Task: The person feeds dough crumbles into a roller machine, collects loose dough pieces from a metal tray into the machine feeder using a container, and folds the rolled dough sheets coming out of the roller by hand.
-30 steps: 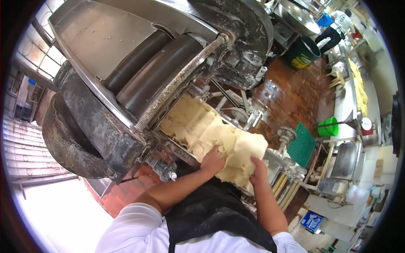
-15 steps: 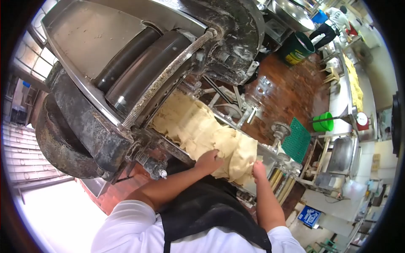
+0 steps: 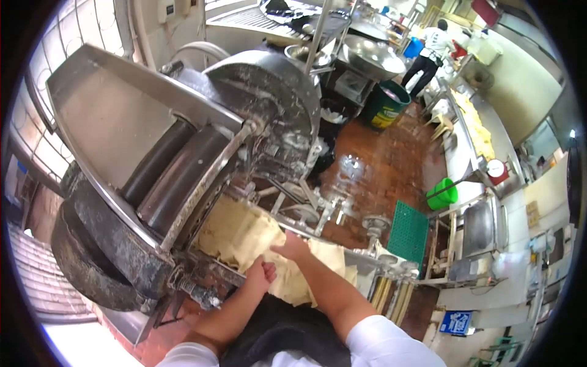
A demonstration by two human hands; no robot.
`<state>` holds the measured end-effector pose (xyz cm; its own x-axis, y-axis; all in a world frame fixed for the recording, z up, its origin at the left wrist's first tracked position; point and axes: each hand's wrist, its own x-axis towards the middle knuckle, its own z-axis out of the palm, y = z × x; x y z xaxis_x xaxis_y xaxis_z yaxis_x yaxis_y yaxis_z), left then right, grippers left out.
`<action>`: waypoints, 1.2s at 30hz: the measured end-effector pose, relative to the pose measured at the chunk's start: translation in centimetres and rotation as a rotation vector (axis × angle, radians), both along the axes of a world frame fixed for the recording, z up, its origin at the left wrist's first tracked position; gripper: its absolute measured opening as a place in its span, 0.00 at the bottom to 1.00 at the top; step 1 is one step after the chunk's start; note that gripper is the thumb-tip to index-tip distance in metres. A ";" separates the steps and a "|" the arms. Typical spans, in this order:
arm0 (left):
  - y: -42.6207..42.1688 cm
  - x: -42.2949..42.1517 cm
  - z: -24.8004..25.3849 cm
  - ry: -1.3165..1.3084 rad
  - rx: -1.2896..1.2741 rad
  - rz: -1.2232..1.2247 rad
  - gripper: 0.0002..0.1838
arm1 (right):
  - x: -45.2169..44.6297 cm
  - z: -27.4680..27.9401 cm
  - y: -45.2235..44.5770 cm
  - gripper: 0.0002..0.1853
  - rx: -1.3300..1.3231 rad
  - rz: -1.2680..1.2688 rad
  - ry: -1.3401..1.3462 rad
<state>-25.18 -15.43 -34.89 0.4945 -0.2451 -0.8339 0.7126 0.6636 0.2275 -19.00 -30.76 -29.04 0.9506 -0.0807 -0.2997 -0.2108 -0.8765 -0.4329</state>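
Observation:
A thick, pale sheet of dough (image 3: pixel 235 229) lies on the tray below the dough roller machine's (image 3: pixel 183 165) dark rollers. Its surface is uneven, with ragged edges. My left hand (image 3: pixel 261 275) is closed at the near edge of the dough, its fingers curled in around it. Across from it, my right hand (image 3: pixel 292 248) reaches over the sheet and grips dough near the far edge, partly hiding what lies between the fingers. Both hands are close together around the middle of the sheet.
The metal hopper (image 3: pixel 116 116) rises to the left above the rollers. A green mat (image 3: pixel 408 233) and a green bucket (image 3: pixel 441 194) stand to the right. Farther off, yellow dough (image 3: pixel 474 125) lies on a long counter, near a person (image 3: pixel 428 55) standing with their back turned.
My right hand has moved left and away from me, from the dough's right end to its middle. My left hand has shifted left. The view has swung, showing more behind the machine.

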 end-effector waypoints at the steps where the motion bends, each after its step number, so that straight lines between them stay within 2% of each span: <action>1: -0.2 0.5 0.9 0.023 0.032 -0.005 0.15 | 0.2 0.9 -0.2 0.46 -0.035 0.025 0.107; 3: -0.8 0.5 3.6 0.080 0.091 -0.008 0.16 | 0.5 2.1 -0.6 0.43 -0.090 0.090 0.241; 6: -0.4 0.4 0.8 0.013 0.045 -0.084 0.14 | 0.5 2.2 -1.3 0.39 -0.112 0.191 0.301; 9: -0.8 0.6 1.0 0.025 0.047 -0.060 0.11 | 0.4 2.5 -2.2 0.38 -0.033 0.225 0.332; 12: -0.7 0.2 -1.3 -0.075 -0.209 -0.004 0.09 | -0.3 0.7 -2.8 0.34 0.142 0.095 0.115; 13: -1.1 0.1 -0.2 -0.083 -0.233 -0.004 0.12 | 0.1 -2.6 -2.9 0.40 0.181 -0.005 0.009; 16: -2.5 -0.7 4.8 -0.130 -0.300 -0.045 0.25 | 1.1 2.8 -2.7 0.46 0.254 -0.042 0.376; 18: -2.7 -1.3 5.5 -0.184 -0.336 -0.108 0.36 | 0.7 2.9 -2.7 0.47 0.102 0.101 0.382; 20: -2.7 -1.1 5.9 -0.148 -0.419 -0.152 0.39 | 0.5 2.9 -2.7 0.48 -0.021 0.245 0.358; 24: -2.8 -0.1 5.3 -0.119 -0.503 -0.302 0.46 | 0.2 3.0 -2.9 0.44 -0.027 0.599 0.360; 25: -2.8 0.1 6.0 -0.079 -0.434 -0.286 0.45 | -0.4 5.8 -2.2 0.38 -0.101 0.609 0.395; 27: -3.1 0.4 7.9 0.004 -0.291 -0.260 0.43 | -1.9 7.3 -0.8 0.35 -0.268 0.632 0.357; 28: -2.8 0.3 7.6 -0.025 -0.306 -0.289 0.40 | -2.4 7.3 -0.3 0.34 -0.347 0.638 0.335; 29: -2.5 0.4 6.8 -0.054 -0.318 -0.322 0.38 | -2.9 6.9 0.0 0.28 -0.347 0.612 0.322; 33: -3.1 1.6 4.2 -0.127 -0.222 -0.329 0.24 | -4.2 4.9 0.3 0.21 -0.255 0.578 0.175; 36: -4.2 2.9 0.5 -0.073 0.020 -0.283 0.13 | -4.6 6.4 0.5 0.16 -0.241 0.532 0.144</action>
